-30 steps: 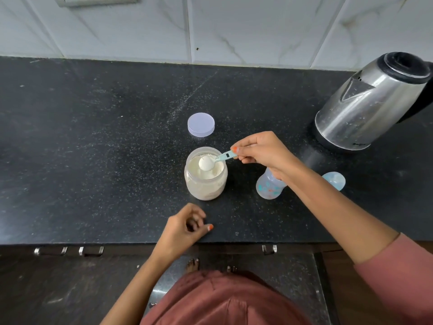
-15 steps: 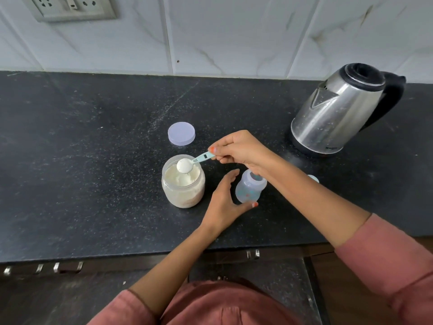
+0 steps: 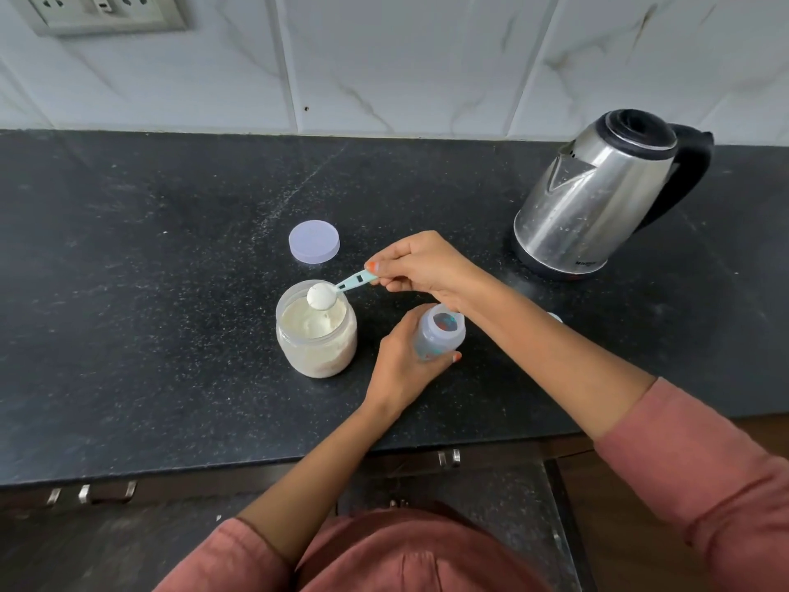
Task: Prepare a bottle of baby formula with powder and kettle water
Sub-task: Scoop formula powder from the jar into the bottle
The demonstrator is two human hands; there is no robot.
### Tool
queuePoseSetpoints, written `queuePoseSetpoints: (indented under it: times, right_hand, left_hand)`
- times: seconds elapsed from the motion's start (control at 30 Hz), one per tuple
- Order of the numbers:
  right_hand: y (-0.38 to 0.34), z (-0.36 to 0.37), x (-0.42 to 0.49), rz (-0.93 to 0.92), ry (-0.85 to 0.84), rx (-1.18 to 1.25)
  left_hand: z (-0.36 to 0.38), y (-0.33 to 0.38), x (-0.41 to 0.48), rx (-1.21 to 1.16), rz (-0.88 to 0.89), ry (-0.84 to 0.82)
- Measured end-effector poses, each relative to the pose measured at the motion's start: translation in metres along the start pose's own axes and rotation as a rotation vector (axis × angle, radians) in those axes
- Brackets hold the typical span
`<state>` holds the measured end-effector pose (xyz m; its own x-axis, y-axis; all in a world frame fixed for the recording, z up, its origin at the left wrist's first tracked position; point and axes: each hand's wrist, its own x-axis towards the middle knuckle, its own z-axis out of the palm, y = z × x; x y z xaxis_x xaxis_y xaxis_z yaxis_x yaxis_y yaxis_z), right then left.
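An open clear jar of pale formula powder [image 3: 317, 335] stands on the black counter [image 3: 149, 292]. My right hand [image 3: 420, 264] pinches a light blue scoop [image 3: 337, 290], heaped with powder, just above the jar's mouth. Right of the jar, my left hand [image 3: 399, 363] wraps around an open, translucent baby bottle [image 3: 439, 333] that looks tilted off the counter. A steel kettle [image 3: 597, 194] with a black handle and lid sits at the back right.
The jar's lilac lid [image 3: 314, 241] lies flat behind the jar. A bit of a pale bottle cap [image 3: 555, 317] peeks out behind my right forearm. The counter's front edge runs just below my wrists, with drawer handles [image 3: 92, 493] under it. A wall socket [image 3: 98, 10] is top left.
My left hand came up from the counter's front edge and closed around the bottle. The right hand kept the loaded scoop over the jar. The view shifted, and the cap is mostly hidden now.
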<state>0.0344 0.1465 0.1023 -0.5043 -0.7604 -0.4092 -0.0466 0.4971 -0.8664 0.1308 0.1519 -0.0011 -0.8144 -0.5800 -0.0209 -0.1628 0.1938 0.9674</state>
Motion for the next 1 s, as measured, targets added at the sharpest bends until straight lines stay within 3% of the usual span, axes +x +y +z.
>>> queuePoseSetpoints:
  times: [0.27,0.7,1.0]
  right_hand:
    - [0.002,0.003,0.001,0.017,0.019,-0.030]
    - [0.011,0.013,-0.007,0.016,-0.002,0.048]
    - [-0.001,0.013,-0.023,-0.032,0.025,0.141]
  left_hand:
    - [-0.033,0.003,-0.037,0.006,0.032,0.028]
    - [-0.100,0.007,-0.093,-0.107,0.018,0.293]
    - [-0.137,0.007,-0.083,0.009,0.044,0.446]
